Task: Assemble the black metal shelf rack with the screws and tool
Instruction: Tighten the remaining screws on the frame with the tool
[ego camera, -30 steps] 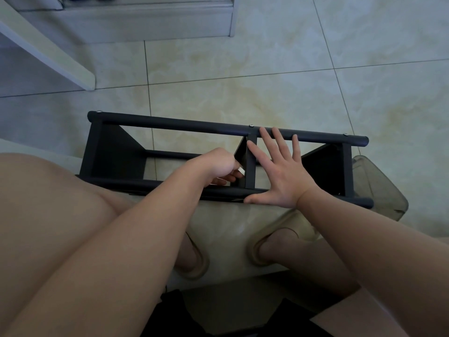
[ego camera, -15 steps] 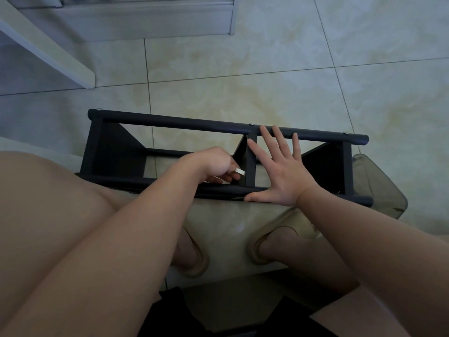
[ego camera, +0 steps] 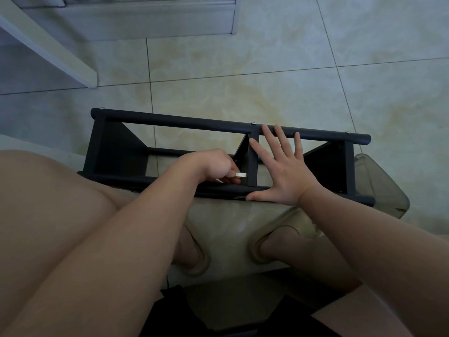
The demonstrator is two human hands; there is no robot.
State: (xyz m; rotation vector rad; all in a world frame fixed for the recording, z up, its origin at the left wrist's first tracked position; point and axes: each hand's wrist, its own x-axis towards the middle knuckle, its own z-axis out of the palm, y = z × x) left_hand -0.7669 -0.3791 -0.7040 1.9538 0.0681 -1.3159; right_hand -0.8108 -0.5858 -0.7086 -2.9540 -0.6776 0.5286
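The black metal shelf rack lies on its side on the tiled floor in front of my knees, with two long tubes and three cross panels. My left hand is curled inside the frame, just left of the middle upright. It grips a small pale tool whose tip sticks out toward that upright. My right hand lies flat with spread fingers across the frame right of the upright. Its fingertips reach the far tube and its thumb rests on the near tube. Silver screw heads show on the far tube.
A translucent plastic container stands against the rack's right end. A white furniture leg slants in at the upper left and a low white unit runs along the top. My feet in slippers sit below the rack.
My left hand has turned slightly, so the pale tool's end now shows next to the middle upright. My right hand has stayed flat on the frame.
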